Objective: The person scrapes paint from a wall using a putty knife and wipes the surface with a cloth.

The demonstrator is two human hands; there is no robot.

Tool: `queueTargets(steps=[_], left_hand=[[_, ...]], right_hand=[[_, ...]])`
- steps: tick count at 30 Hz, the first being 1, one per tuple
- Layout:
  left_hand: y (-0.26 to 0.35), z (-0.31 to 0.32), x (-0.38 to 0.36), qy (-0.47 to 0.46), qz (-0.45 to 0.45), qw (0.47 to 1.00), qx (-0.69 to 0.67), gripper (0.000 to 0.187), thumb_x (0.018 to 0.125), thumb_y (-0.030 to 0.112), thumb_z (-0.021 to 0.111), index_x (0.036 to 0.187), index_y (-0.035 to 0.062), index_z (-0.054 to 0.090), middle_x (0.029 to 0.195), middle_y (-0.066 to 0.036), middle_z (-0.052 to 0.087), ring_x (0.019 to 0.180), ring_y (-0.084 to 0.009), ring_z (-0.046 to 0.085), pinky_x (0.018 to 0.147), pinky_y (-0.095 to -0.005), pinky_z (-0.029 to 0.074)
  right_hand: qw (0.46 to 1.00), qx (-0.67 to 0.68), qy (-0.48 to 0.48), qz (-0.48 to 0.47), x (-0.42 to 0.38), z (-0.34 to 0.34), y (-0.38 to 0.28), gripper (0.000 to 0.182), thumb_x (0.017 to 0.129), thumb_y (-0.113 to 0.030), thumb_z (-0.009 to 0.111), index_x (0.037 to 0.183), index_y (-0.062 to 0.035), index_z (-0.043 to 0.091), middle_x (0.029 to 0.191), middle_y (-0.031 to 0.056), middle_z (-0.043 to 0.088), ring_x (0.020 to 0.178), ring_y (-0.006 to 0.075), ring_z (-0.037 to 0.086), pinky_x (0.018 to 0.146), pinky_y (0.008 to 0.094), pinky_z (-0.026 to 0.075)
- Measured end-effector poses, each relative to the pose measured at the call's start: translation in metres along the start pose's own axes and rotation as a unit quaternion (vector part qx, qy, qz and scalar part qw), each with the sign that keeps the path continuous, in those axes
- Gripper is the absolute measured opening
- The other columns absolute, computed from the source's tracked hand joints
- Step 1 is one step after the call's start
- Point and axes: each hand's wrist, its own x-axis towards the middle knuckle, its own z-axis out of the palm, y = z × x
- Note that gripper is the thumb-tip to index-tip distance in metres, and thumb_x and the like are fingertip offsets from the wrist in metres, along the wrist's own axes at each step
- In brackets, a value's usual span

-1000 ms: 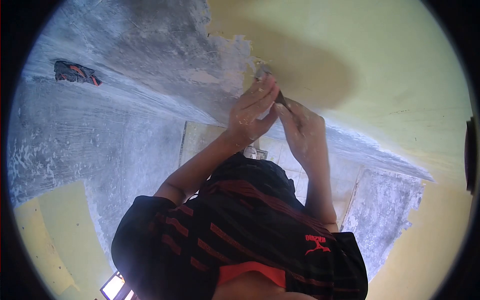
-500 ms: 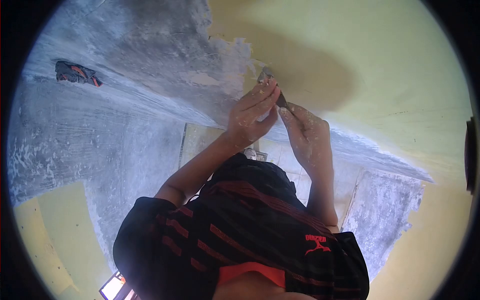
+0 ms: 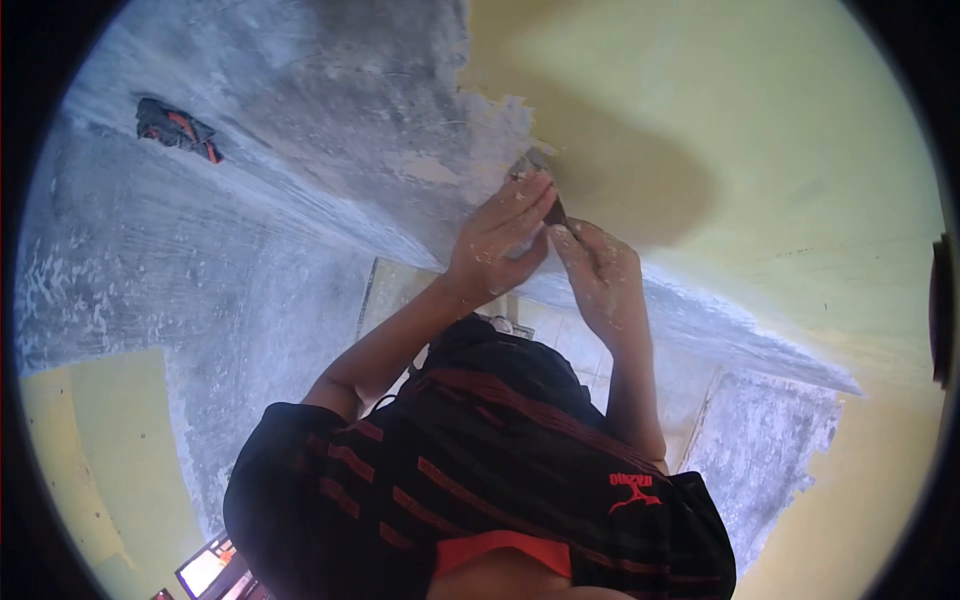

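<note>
A scraper [image 3: 557, 213] with a dark handle and a flat grey blade rests against the wall, at the ragged edge of the yellow-green paint [image 3: 740, 110]. My right hand [image 3: 606, 280] is closed around the handle end. Higher up, the fingers of my left hand [image 3: 497, 240] lie over the scraper near its blade, pressing on it with the thumb apart below. Pale flakes stick to both hands. Left of the blade the wall is bare grey plaster [image 3: 350, 120]. My fingers partly cover the blade.
A dark bundle with orange-red stripes [image 3: 180, 130] lies on a ledge at the upper left. More scraped grey wall [image 3: 765, 440] is at the lower right. A lit screen [image 3: 205, 570] shows at the lower left, and a dark object [image 3: 940, 310] at the right edge.
The view has shifted, so the wall appears farther right and lower. Against the wall, my hands and the scraper have moved a little left along the paint edge. Both hands keep their hold.
</note>
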Motion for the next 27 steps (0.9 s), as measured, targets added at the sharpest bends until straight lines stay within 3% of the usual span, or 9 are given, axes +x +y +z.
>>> queueTargets(steps=[5,8,11,13,18,21,23,26,27], left_hand=[[-0.002,-0.039,-0.015,-0.069,0.019,0.997,-0.006,0.052,0.083,0.003,0.079,0.134,0.0019,0.070,0.141,-0.016,0.069,0.133,-0.0368,0.065,0.114,-0.0508,0.050],[-0.028,-0.097,-0.023,-0.043,-0.057,0.987,0.142,0.053,0.083,0.001,0.078,0.135,0.0020,0.071,0.142,-0.018,0.069,0.135,-0.0330,0.064,0.114,-0.0420,0.051],[-0.074,-0.190,-0.004,0.126,-0.233,0.910,0.320,0.054,0.092,0.014,0.081,0.143,0.0059,0.066,0.143,-0.016,0.068,0.130,-0.0312,0.067,0.109,-0.0410,0.054],[-0.117,-0.246,0.002,0.199,-0.234,0.880,0.363,0.061,0.091,0.016,0.083,0.146,0.0006,0.062,0.145,-0.022,0.065,0.135,-0.0315,0.063,0.110,-0.0406,0.052],[-0.216,-0.341,0.059,0.352,-0.280,0.849,0.278,0.089,0.093,0.037,0.083,0.160,-0.0041,0.042,0.163,-0.025,0.046,0.148,-0.0328,0.049,0.112,-0.0437,0.049],[-0.270,-0.382,0.074,0.427,-0.263,0.824,0.263,0.079,0.094,0.033,0.082,0.153,-0.0081,0.050,0.152,-0.024,0.057,0.136,-0.0318,0.060,0.108,-0.0411,0.051],[-0.281,-0.397,0.079,0.403,-0.292,0.867,-0.018,0.065,0.094,0.029,0.081,0.141,-0.0107,0.061,0.135,-0.020,0.070,0.118,-0.0284,0.070,0.100,-0.0370,0.055],[-0.289,-0.407,0.087,0.490,-0.289,0.822,-0.008,0.048,0.094,0.019,0.079,0.130,-0.0109,0.068,0.118,-0.015,0.076,0.103,-0.0247,0.074,0.093,-0.0351,0.057],[-0.301,-0.432,0.081,0.487,-0.263,0.823,-0.128,0.040,0.092,0.009,0.076,0.127,-0.0092,0.070,0.116,-0.014,0.075,0.102,-0.0248,0.074,0.092,-0.0365,0.058]], right_hand=[[0.963,0.203,-0.098,0.150,0.000,-0.001,0.023,0.023,0.105,-0.022,0.068,0.103,0.0003,0.071,0.067,-0.0017,0.053,0.059,0.0073,0.046,0.054,0.0279,0.035],[0.950,0.232,-0.136,0.158,0.004,-0.003,0.017,0.024,0.107,-0.024,0.066,0.101,-0.0016,0.070,0.065,-0.0058,0.048,0.056,0.0037,0.041,0.051,0.0259,0.030],[0.950,0.210,-0.187,0.133,0.009,0.004,0.014,0.024,0.107,-0.025,0.065,0.099,-0.0030,0.068,0.063,-0.0061,0.047,0.053,0.0029,0.040,0.049,0.0252,0.028],[0.948,0.202,-0.200,0.141,0.006,0.010,0.013,0.024,0.108,-0.025,0.065,0.098,-0.0034,0.067,0.062,-0.0063,0.048,0.052,0.0027,0.040,0.048,0.0249,0.028],[0.932,0.209,-0.216,0.201,0.006,0.021,0.011,0.024,0.109,-0.026,0.063,0.105,-0.0032,0.069,0.063,-0.0071,0.048,0.052,0.0030,0.040,0.048,0.0243,0.028],[0.934,0.200,-0.220,0.200,0.008,0.032,0.016,0.025,0.109,-0.025,0.064,0.115,-0.0023,0.071,0.064,-0.0071,0.048,0.053,0.0031,0.040,0.049,0.0242,0.029],[0.933,0.204,-0.222,0.195,0.010,0.033,0.012,0.024,0.109,-0.024,0.064,0.115,-0.0024,0.071,0.064,-0.0070,0.047,0.054,0.0031,0.041,0.050,0.0243,0.029],[0.934,0.210,-0.218,0.188,0.010,0.040,0.005,0.021,0.108,-0.023,0.065,0.109,-0.0029,0.070,0.064,-0.0066,0.047,0.054,0.0033,0.041,0.050,0.0245,0.029],[0.936,0.211,-0.216,0.182,0.010,0.041,0.003,0.020,0.108,-0.022,0.065,0.104,-0.0034,0.068,0.064,-0.0065,0.047,0.054,0.0034,0.041,0.050,0.0247,0.029]])
